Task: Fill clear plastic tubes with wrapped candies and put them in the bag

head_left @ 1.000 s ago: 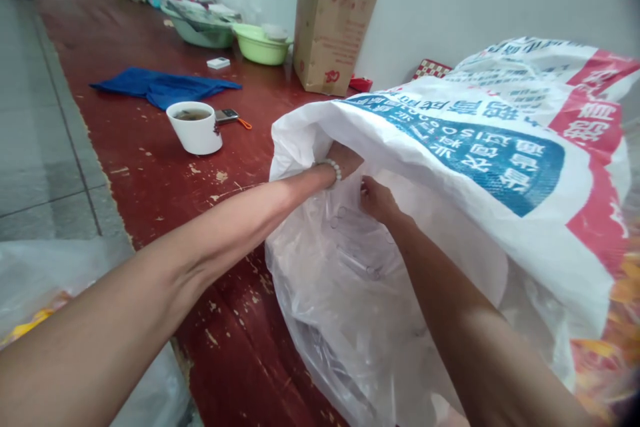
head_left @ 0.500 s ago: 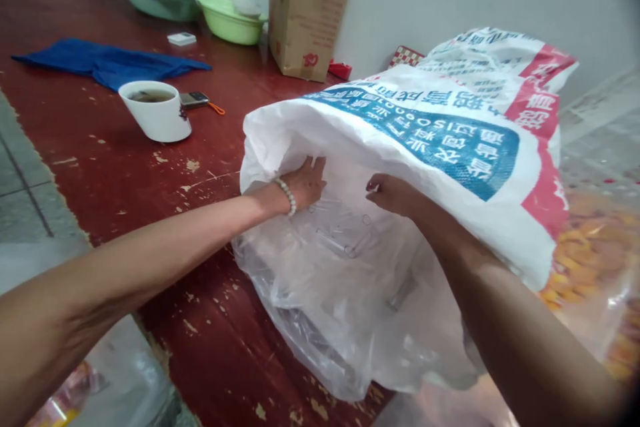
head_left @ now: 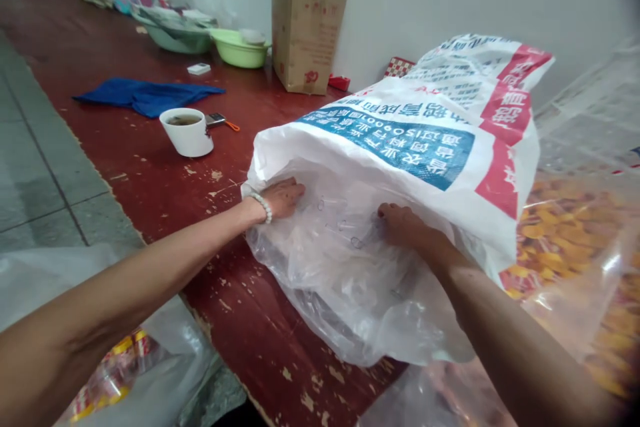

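Note:
A white woven sack (head_left: 350, 121) with blue and red print lies on its side, its mouth facing me. A clear plastic liner (head_left: 325, 307) spills out of that mouth over the table edge. Inside, several small clear pieces with ring-like ends (head_left: 356, 242) rest on the plastic. My left hand (head_left: 284, 197), a beaded bracelet at its wrist, lies at the left side of the mouth against the liner, fingers extended. My right hand (head_left: 403, 223) is closed at the liner on the right, knuckles up; its fingertips are partly hidden.
On the worn red table (head_left: 225, 180) stand a white cup of dark liquid (head_left: 187, 140), a small device with an orange strap (head_left: 215, 119), a blue cloth (head_left: 150, 97), a green basin (head_left: 240, 50) and a cardboard box (head_left: 310, 33). Bags of yellow-orange pieces (head_left: 555, 233) lie at right.
The view has shifted, showing more of the table's far left. My left hand has drawn back toward the left edge of the sack's mouth, its fingers less spread. My right hand sits lower, against the liner.

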`<state>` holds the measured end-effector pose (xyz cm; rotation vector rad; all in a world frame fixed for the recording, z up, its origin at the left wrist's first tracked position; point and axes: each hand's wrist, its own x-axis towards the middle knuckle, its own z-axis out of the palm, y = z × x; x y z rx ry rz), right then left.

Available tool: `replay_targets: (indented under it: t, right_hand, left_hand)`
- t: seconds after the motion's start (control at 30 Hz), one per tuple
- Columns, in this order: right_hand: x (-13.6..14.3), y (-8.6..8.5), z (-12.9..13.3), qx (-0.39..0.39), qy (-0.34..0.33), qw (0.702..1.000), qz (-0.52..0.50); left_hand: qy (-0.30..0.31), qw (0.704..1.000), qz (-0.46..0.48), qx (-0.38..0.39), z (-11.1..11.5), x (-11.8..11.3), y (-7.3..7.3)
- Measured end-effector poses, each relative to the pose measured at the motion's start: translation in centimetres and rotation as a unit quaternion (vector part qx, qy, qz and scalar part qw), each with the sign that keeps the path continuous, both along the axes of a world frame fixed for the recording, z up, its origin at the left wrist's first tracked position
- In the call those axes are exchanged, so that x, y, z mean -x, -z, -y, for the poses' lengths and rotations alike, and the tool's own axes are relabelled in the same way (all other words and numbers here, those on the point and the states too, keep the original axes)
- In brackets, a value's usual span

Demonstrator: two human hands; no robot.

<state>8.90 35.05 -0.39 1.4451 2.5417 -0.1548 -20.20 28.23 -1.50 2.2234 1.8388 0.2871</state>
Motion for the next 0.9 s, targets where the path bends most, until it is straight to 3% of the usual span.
replay_targets:
  t: [0.17, 0.27, 0.37, 0.43, 0.53, 0.6, 0.67, 0.77, 0.83, 0.9]
  right_hand:
    - [0.5, -1.7, 0.9, -0.057, 0.047, 0.996, -0.051]
    - [1.1, -3.1, 2.6, -0.080, 0.077, 0.989, -0.097]
    - [2.0, -4.4, 5.8, -0.037, 0.103, 0.968, -0.226]
    - [2.7, -4.8, 8.6, 0.032, 0.103, 0.925, -0.365]
    - [3.5, -4.4, 12.9, 0.150, 0.123, 0.823, -0.534]
    - [3.9, -3.7, 15.3, 0.207, 0.155, 0.754, -0.604]
    - [3.9, -2.8, 17.2, 0.235, 0.170, 0.702, -0.650]
    - [3.5, -2.0, 19.5, 0.247, 0.175, 0.658, -0.690]
    - [3.0, -1.9, 21.0, 0.238, 0.176, 0.652, -0.698]
    - [2.5, -2.0, 22.6, 0.230, 0.167, 0.657, -0.698]
  left_hand:
    - [-0.030, 0.998, 0.029, -0.050, 0.0, 0.0, -0.1]
    - [-0.031, 0.987, 0.139, -0.075, 1.4, -0.7, -1.2]
    - [-0.008, 0.956, 0.288, -0.061, 4.0, -2.5, -2.2]
    - [0.005, 0.922, 0.385, -0.034, 6.0, -4.0, -2.5]
    - [0.032, 0.849, 0.527, 0.033, 9.2, -6.3, -2.4]
    - [0.024, 0.828, 0.557, 0.061, 11.1, -7.3, -2.1]
    - [-0.006, 0.855, 0.516, 0.053, 12.8, -7.8, -1.9]
    - [-0.004, 0.929, 0.369, -0.024, 15.2, -7.7, -2.2]
    - [0.036, 0.957, 0.276, -0.075, 16.7, -7.4, -2.7]
    - [0.090, 0.970, 0.214, -0.079, 18.2, -7.1, -3.6]
